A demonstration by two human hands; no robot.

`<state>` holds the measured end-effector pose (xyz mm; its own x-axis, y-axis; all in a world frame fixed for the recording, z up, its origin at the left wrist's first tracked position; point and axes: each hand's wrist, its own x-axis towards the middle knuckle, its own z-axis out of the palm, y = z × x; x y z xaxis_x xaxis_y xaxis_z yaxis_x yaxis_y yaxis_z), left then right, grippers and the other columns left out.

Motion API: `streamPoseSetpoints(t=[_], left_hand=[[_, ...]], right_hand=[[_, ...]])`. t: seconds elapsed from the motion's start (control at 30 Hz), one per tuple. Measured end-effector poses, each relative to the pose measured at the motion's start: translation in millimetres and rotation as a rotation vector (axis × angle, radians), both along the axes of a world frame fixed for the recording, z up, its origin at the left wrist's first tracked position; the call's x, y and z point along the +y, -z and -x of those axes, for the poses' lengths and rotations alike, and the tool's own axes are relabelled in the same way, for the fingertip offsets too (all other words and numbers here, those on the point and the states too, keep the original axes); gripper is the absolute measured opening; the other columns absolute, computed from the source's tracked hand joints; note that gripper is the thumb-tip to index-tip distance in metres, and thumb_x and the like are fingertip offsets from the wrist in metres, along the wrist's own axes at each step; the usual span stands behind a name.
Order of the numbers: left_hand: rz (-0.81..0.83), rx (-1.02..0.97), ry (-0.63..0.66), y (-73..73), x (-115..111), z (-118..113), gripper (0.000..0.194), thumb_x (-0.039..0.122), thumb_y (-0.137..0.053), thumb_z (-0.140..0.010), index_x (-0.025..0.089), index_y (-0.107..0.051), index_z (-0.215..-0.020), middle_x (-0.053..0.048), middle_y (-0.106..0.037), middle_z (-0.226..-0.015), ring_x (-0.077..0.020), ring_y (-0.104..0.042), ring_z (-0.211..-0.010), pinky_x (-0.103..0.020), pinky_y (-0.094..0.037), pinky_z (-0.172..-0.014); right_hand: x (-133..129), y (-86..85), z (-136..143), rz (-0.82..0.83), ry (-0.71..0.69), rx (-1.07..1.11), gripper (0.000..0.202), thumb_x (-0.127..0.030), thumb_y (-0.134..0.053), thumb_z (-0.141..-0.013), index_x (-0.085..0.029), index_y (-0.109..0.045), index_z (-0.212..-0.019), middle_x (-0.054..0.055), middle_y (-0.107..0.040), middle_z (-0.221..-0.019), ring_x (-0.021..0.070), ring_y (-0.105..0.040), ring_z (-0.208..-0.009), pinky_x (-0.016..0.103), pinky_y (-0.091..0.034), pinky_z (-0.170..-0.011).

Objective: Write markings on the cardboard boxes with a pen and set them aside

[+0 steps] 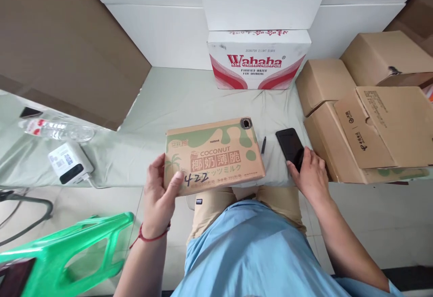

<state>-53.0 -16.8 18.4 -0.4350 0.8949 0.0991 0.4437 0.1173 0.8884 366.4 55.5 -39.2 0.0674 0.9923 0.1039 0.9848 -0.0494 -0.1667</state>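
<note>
My left hand (158,204) grips the left end of a flat cardboard carton (216,141), its thumb on the printed face and its fingers behind the edge. The carton shows "COCONUT" lettering, green drips, a handwritten "422" and a dark round patch at its upper right corner. My right hand (311,177) is closed around the lower end of a black smartphone (287,141), thumb on one side and fingers on the other. The phone's screen is dark. Between carton and phone lies a black pen (263,145) on the pale green cloth (182,94).
A white and red Wahaha water box (259,64) stands at the back. Stacked brown boxes (379,127) occupy the right side. On the left are a large brown carton (74,39), a plastic bottle (61,130) and a white power bank (70,162). A green stool (67,252) stands below left.
</note>
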Motion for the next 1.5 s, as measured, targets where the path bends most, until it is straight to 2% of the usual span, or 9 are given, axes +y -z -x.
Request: streamPoseSetpoints(t=[0.1,0.2,0.43,0.57,0.7,0.9,1.07,1.23,1.5], left_hand=[[0.046,0.007,-0.054,-4.2,3.4,-12.5,0.083,0.071,-0.079,-0.093,0.020,-0.057,-0.154,-0.018,-0.068,-0.149,-0.0379,-0.068,-0.139,-0.054,-0.056,-0.120],[0.031,0.053,-0.061,-7.7,9.0,-21.1,0.078,0.068,-0.075,-0.096,0.019,-0.057,-0.152,-0.019,-0.068,-0.148,-0.0378,-0.068,-0.138,-0.053,-0.058,-0.116],[0.002,0.151,-0.019,-6.8,15.7,-22.1,0.068,0.064,-0.072,-0.097,0.020,-0.060,-0.147,-0.017,-0.070,-0.140,-0.0361,-0.069,-0.132,-0.054,-0.056,-0.116],[-0.004,0.143,-0.001,-4.9,15.8,-19.6,0.069,0.065,-0.071,-0.098,0.019,-0.059,-0.148,-0.018,-0.069,-0.144,-0.0364,-0.068,-0.135,-0.054,-0.054,-0.117],[-0.014,0.140,0.005,-4.6,15.9,-20.0,0.070,0.065,-0.071,-0.099,0.018,-0.059,-0.149,-0.019,-0.069,-0.145,-0.0365,-0.069,-0.135,-0.052,-0.057,-0.113],[-0.019,0.141,0.014,-2.0,17.1,-18.1,0.070,0.065,-0.071,-0.098,0.019,-0.059,-0.148,-0.019,-0.070,-0.144,-0.0368,-0.068,-0.137,-0.054,-0.055,-0.117],[-0.022,0.142,0.006,-2.8,17.7,-19.3,0.069,0.067,-0.070,-0.098,0.019,-0.060,-0.147,-0.018,-0.071,-0.142,-0.0362,-0.070,-0.133,-0.053,-0.055,-0.115],[-0.025,0.162,0.002,-3.5,17.8,-20.0,0.068,0.067,-0.069,-0.098,0.019,-0.060,-0.146,-0.019,-0.071,-0.141,-0.0373,-0.070,-0.133,-0.055,-0.057,-0.113],[-0.023,0.121,-0.015,-1.1,18.2,-21.1,0.069,0.066,-0.071,-0.096,0.021,-0.060,-0.146,-0.018,-0.071,-0.143,-0.0384,-0.070,-0.136,-0.056,-0.057,-0.114]], right_hand=[[-3.5,5.9,7.0,-0.015,0.018,0.012,0.087,-0.059,-0.058,-0.105,0.004,-0.043,-0.164,0.039,-0.062,-0.149,0.0476,-0.059,-0.130,0.064,-0.052,-0.108],[0.7,5.0,17.5,0.004,0.069,0.030,0.096,-0.063,-0.070,-0.097,0.005,-0.045,-0.161,0.038,-0.064,-0.143,0.0469,-0.059,-0.126,0.062,-0.051,-0.110],[14.7,-14.9,23.7,0.222,0.194,0.049,0.091,-0.059,-0.085,-0.080,-0.002,-0.059,-0.146,0.027,-0.064,-0.124,0.0456,-0.066,-0.116,0.055,-0.055,-0.102],[14.1,-21.5,20.3,0.235,0.230,0.144,0.088,-0.059,-0.080,-0.082,-0.008,-0.056,-0.149,0.024,-0.061,-0.131,0.0396,-0.072,-0.103,0.051,-0.058,-0.091],[8.5,-26.5,23.7,0.108,0.269,0.287,0.088,-0.063,-0.080,-0.076,-0.010,-0.060,-0.144,0.025,-0.063,-0.131,0.0418,-0.071,-0.113,0.054,-0.059,-0.096],[-10.2,-72.3,59.5,-0.297,0.035,0.438,0.082,-0.072,-0.077,-0.082,-0.021,-0.059,-0.143,0.016,-0.066,-0.129,0.0379,-0.069,-0.120,0.056,-0.061,-0.100],[-21.3,-108.3,107.7,-0.370,-0.167,0.493,0.077,-0.063,-0.076,-0.090,-0.022,-0.052,-0.151,0.017,-0.064,-0.134,0.0370,-0.068,-0.124,0.057,-0.064,-0.099],[-20.3,-111.8,136.1,-0.365,-0.209,0.504,0.081,-0.058,-0.078,-0.090,-0.022,-0.045,-0.155,0.019,-0.061,-0.136,0.0394,-0.066,-0.126,0.060,-0.068,-0.093],[-14.9,-111.1,141.6,-0.343,-0.204,0.447,0.080,-0.061,-0.079,-0.088,-0.022,-0.047,-0.151,0.019,-0.062,-0.133,0.0392,-0.068,-0.118,0.053,-0.070,-0.076]])
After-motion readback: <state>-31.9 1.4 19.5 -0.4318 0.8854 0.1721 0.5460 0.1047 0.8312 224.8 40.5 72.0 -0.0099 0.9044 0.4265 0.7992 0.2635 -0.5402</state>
